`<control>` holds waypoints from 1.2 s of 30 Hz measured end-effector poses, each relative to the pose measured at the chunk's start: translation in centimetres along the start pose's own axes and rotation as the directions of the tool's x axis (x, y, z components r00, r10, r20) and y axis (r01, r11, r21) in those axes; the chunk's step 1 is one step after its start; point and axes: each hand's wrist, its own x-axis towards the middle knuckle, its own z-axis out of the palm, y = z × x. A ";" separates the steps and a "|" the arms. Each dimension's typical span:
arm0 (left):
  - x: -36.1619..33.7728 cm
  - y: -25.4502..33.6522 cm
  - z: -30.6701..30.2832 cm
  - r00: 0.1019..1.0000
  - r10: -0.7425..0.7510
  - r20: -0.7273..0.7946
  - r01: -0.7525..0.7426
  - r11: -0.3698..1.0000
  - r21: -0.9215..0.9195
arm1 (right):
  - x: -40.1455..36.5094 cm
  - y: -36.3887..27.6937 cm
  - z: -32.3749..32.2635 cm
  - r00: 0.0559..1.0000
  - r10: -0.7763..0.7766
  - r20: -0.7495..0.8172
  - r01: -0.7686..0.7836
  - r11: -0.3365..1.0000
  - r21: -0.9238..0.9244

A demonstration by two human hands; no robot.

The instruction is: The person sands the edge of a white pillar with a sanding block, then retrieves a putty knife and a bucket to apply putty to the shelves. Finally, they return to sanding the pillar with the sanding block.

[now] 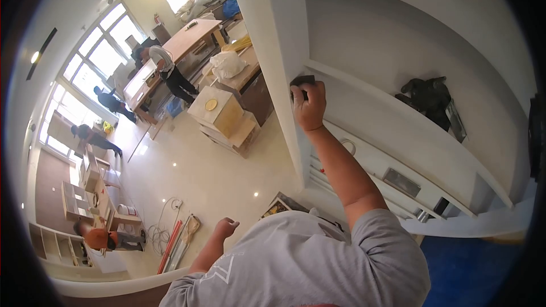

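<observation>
My right hand (310, 105) is raised to the white cabinet upright (281, 51), its fingers closed on a dark piece of sandpaper (302, 81) pressed against the inner face of the panel. My left hand (226, 227) hangs low at my side, fingers curled in, with nothing visible in it. White shelf boards (409, 116) run away to the right of my raised arm. On the upper one lies a crumpled black bundle (429, 99), partly over a flat metal-edged piece (456, 122).
A person (165, 68) stands at a long workbench (196, 37); other people work further left. A stacked block (216, 108) bears a yellow round item (211, 104). Red tubes (170, 244) and a coiled cable (162, 227) lie on the floor. A metal plate (402, 181) sits on a lower board.
</observation>
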 end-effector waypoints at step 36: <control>0.4 0.6 -1.4 0.999 0.040 0.027 -0.040 0.999 0.011 | -0.6 0.1 -0.5 0.999 0.007 0.034 -0.005 0.998 -0.068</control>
